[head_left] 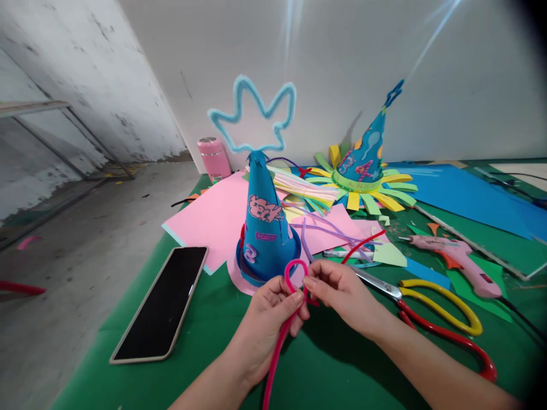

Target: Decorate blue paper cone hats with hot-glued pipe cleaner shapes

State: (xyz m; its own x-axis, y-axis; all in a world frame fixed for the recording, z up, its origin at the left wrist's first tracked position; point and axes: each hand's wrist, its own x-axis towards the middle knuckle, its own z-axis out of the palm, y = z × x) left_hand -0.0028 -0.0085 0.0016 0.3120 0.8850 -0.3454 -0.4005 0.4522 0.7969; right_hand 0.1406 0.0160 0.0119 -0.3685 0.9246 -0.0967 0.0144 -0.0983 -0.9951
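A bright pink pipe cleaner (277, 353) is bent into a small loop at its upper end, and its long tail hangs down toward me. My left hand (273, 313) pinches it just below the loop. At the loop's right side, the fingertips of my right hand (337, 290) are closed on the same pipe cleaner. Right behind my hands stands a blue cone hat (262, 228) with pink and purple cutouts. A light blue pipe cleaner crown shape (239, 117) rises from its tip.
Left lies a phone (164, 307); right, scissors (427, 302) and a pink glue gun (461, 256) with a cord. Behind are pink paper sheets (209, 210), a pink bottle (214, 159), loose pipe cleaners (325, 225) and a second cone hat (363, 154) with a yellow-green paper fringe.
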